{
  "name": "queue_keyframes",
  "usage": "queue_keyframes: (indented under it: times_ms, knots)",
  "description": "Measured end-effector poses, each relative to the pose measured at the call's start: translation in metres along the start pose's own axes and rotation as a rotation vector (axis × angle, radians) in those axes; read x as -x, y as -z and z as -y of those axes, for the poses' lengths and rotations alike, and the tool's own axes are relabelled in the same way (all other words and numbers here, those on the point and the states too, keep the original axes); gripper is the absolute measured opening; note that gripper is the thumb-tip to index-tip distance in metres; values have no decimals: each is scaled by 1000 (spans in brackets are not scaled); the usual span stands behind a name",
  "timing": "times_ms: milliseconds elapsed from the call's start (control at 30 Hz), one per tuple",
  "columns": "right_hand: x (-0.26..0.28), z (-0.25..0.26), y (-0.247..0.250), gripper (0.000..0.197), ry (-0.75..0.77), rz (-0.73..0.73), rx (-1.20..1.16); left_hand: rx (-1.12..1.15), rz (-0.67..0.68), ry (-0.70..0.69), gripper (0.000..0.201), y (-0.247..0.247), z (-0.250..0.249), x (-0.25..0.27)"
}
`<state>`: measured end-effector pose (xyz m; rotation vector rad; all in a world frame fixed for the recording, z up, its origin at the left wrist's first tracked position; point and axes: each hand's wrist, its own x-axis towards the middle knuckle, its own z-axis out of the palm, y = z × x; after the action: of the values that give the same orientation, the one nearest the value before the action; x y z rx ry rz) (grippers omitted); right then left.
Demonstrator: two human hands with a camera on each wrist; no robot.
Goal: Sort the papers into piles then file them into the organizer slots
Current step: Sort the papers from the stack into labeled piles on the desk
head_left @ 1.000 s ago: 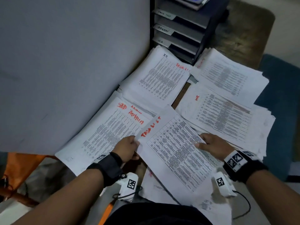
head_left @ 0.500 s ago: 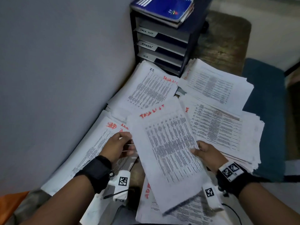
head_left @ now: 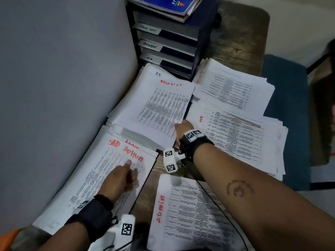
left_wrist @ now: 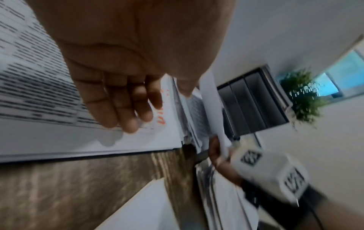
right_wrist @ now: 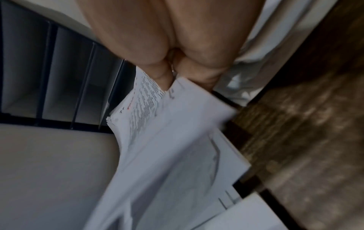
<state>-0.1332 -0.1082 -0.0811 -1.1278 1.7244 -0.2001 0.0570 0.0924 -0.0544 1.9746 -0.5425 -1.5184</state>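
Observation:
A printed sheet headed "task list" in red lies on top of the far left pile, in front of the dark organizer. My right hand pinches its near right edge between thumb and fingers; the right wrist view shows the same sheet held at the edge by that hand. My left hand hovers over the ADMIN pile, fingers relaxed, holding nothing; in the left wrist view its fingertips are just above that paper. The organizer slots are labelled TASK LIST, ADMIN and HR.
An HR pile and another pile lie at the right, and a loose stack with an ADMIN sheet on top lies near me. A grey partition borders the left. A blue book tops the organizer; a blue chair stands right.
The task list sheet went from in front of me onto the far left pile. My left hand let go of it and now hovers over the ADMIN pile; my right hand reached forward with it.

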Motion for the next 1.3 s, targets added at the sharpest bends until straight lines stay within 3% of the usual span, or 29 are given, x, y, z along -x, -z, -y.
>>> queue_keyframes:
  times_ms: [67,200,267,333,467,533,733,933,1067,1167,1300]
  knots:
    - [-5,15,-4,43,42,74,73,-115,78,35,39,-3,11,3]
    - [-14,19,-12,48,33,172,-172,-433,223,53,37,-12,37,5]
    - [-8,16,-6,36,-25,270,-270,-611,240,35,31,-20,42,8]
    - [3,6,5,11,39,331,-182,-710,223,2,29,-29,41,12]
    - [36,-46,35,2,317,217,277,-896,214,-24,27,-42,39,20]
    - [55,-75,46,6,379,219,447,-904,213,-14,25,-45,44,19]
    - [95,-145,47,21,278,319,635,-878,206,-18,16,-51,45,36]
    - [95,-166,43,26,305,330,558,-658,223,-20,33,-51,59,41]
    - [94,-162,48,29,355,310,421,-585,268,-1,22,-52,71,38]
    - [91,-156,51,28,370,290,387,-643,261,-101,28,-53,74,37]
    - [93,-155,48,22,325,310,352,-594,216,-218,21,-54,67,39]
